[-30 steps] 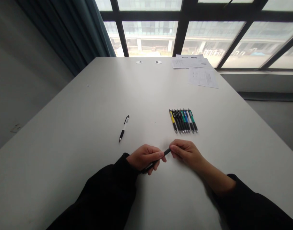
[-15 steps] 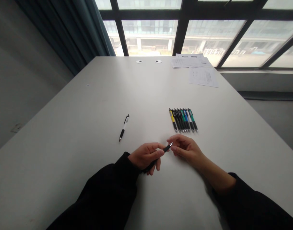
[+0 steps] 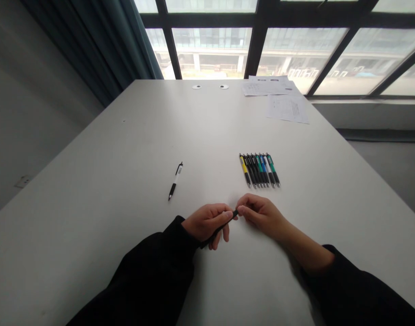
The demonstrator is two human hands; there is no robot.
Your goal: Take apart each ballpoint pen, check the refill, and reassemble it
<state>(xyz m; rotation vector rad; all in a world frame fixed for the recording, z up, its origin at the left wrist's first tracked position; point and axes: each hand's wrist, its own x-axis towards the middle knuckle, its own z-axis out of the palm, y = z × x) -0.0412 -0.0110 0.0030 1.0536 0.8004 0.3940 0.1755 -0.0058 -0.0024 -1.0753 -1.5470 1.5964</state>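
A black pen (image 3: 217, 232) lies slantwise in my left hand (image 3: 209, 222), pinched between thumb and fingers. Its tip end points up and to the right, where the thumb and fingertips of my right hand (image 3: 261, 213) close on it and hide the silver tip. Just beyond my right hand, several pens (image 3: 259, 171) lie side by side in a row, with yellow, black, green, blue and white barrels. A single white pen with a black grip (image 3: 175, 181) rests apart on the left, its tip toward me.
The white table (image 3: 126, 208) stretches away to the window. Printed papers (image 3: 287, 108) lie at its far right, and two oval fittings (image 3: 197, 87) sit near the far edge. A dark curtain (image 3: 126, 45) hangs at the back left.
My right hand's fingers have closed over the tip of the black pen, which showed bare before. The pens on the table have not moved.
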